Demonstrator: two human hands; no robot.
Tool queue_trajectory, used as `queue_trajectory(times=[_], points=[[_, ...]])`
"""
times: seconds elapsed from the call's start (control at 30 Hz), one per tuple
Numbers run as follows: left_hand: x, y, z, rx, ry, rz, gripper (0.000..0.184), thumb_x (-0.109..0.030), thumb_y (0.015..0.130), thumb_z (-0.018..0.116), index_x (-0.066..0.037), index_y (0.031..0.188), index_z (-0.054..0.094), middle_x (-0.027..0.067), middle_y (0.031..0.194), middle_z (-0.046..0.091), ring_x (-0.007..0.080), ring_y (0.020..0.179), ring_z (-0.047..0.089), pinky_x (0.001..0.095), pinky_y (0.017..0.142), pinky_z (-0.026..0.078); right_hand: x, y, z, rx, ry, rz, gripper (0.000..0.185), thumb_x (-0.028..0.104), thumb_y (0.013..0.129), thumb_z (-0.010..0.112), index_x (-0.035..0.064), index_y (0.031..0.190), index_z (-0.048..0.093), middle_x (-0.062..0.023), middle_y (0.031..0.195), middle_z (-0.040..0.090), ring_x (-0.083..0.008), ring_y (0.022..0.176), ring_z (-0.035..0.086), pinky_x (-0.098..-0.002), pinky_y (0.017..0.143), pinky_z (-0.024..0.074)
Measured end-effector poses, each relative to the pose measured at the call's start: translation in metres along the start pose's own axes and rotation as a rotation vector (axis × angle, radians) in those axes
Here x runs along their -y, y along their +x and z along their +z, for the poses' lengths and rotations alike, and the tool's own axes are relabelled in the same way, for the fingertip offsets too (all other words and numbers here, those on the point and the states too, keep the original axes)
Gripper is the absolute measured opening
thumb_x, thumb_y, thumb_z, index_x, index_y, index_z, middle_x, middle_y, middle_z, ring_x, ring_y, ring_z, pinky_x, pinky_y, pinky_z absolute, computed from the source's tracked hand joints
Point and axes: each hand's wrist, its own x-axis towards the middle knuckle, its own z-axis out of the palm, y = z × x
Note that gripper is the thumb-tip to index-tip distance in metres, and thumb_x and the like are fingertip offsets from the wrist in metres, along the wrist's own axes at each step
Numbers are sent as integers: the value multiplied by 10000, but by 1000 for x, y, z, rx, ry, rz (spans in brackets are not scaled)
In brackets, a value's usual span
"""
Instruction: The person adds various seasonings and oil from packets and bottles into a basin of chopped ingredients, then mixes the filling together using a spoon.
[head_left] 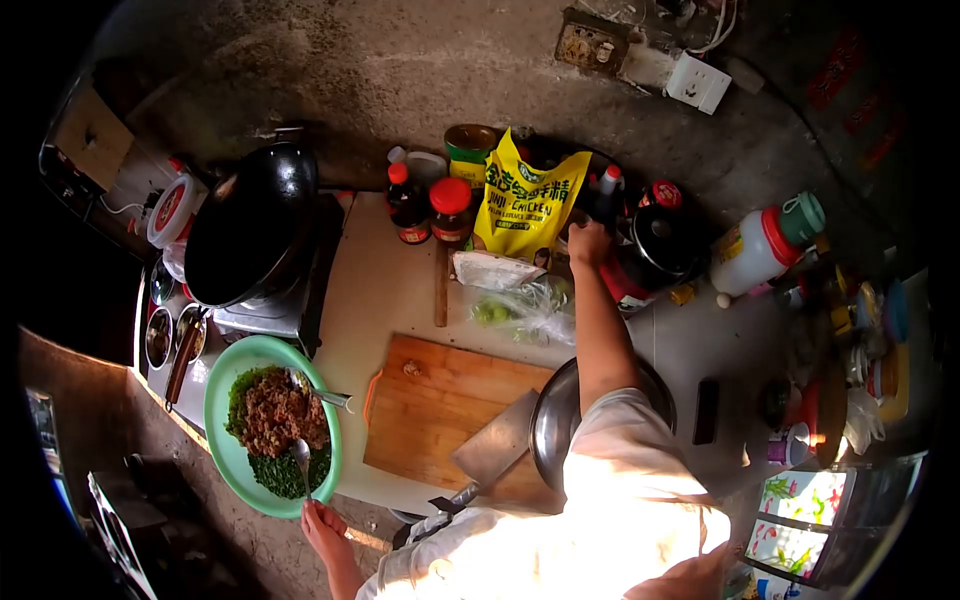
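Note:
My left hand [323, 530] is closed round the handle of a metal spoon [302, 455], whose bowl rests on the food in a green basin [214, 425]. Minced meat [280, 412] and chopped greens [285, 474] lie in that basin, with a second metal utensil [325, 393] leaning at its right side. At the back of the counter, my right hand [588, 243] reaches beside a dark bottle [606, 200], just right of a yellow seasoning bag [525, 205]. Its fingers look curled, but what they hold, if anything, is hidden.
A black wok [250, 225] stands on the stove at the left. A wooden board [440, 405] with a cleaver [495, 440] lies mid-counter, beside a metal bowl [550, 425] under my right arm. Red-capped jars [451, 205], a black-lidded pot [665, 240] and a white jug [750, 255] line the back.

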Motion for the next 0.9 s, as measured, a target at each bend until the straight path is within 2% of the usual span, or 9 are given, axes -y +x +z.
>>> queue_trajectory(times=[0.1, 0.2, 0.37, 0.47, 0.53, 0.63, 0.77, 0.83, 0.9], points=[[5, -8, 5, -30, -16, -33, 269, -303, 877, 481, -110, 703, 411, -49, 483, 260, 43, 369, 190, 217, 335, 136, -14, 11, 10, -33, -32, 91, 225, 159, 681, 575, -47, 753, 629, -243, 778, 612, -355, 751, 619, -412, 646, 510], [1, -3, 6, -53, 1, -7, 262, -293, 883, 467, -110, 705, 412, -51, 483, 255, 42, 371, 186, 214, 337, 132, -35, 33, 56, -116, 85, 161, 169, 135, 744, 526, 1, 710, 623, -108, 538, 609, -215, 503, 627, -326, 567, 510], [3, -4, 4, -29, 9, -11, 253, -282, 890, 449, -106, 711, 419, -55, 485, 251, 40, 370, 175, 210, 333, 132, -3, 11, 25, -122, 315, 173, 219, 170, 787, 504, -13, 731, 611, -127, 582, 620, -197, 512, 630, -305, 525, 495], [7, -1, 1, -33, 2, -19, 251, -280, 890, 451, -106, 712, 421, -57, 486, 248, 38, 370, 171, 208, 332, 129, -8, 6, 27, -196, 373, 72, 196, 113, 769, 478, -34, 729, 601, -162, 586, 605, -249, 530, 623, -330, 513, 490], [8, 0, -1, -15, -4, -19, 251, -281, 890, 451, -106, 712, 421, -58, 485, 247, 36, 370, 171, 208, 333, 127, -10, -4, 24, -220, 442, 28, 204, 136, 796, 500, -42, 786, 600, -127, 620, 613, -186, 536, 628, -289, 522, 490], [7, -1, 0, -3, -11, -17, 252, -281, 890, 453, -106, 712, 422, -59, 485, 245, 34, 371, 170, 208, 333, 125, -21, -11, 29, -251, 643, 12, 182, 112, 796, 506, -42, 831, 596, -105, 605, 609, -176, 541, 624, -273, 515, 486], [7, -1, -2, 9, -27, -11, 257, -285, 891, 455, -106, 709, 422, -59, 489, 247, 33, 372, 170, 211, 333, 123, -32, -28, 24, -265, 644, -58, 173, 95, 798, 511, -48, 854, 589, -99, 632, 620, -168, 547, 624, -265, 507, 484], [7, 0, -4, 9, -33, -15, 257, -284, 892, 452, -107, 708, 422, -58, 490, 249, 34, 372, 171, 211, 334, 124, -36, -35, 21, -325, 433, -139, 187, 124, 802, 526, -39, 858, 599, -126, 639, 624, -204, 585, 636, -297, 542, 488], [7, 0, -6, 9, -41, -20, 257, -283, 893, 449, -108, 706, 421, -58, 492, 252, 35, 372, 172, 211, 335, 125, -33, -42, 13, -293, 483, -117, 186, 123, 808, 524, -38, 871, 592, -124, 650, 626, -203, 591, 635, -298, 549, 488]])
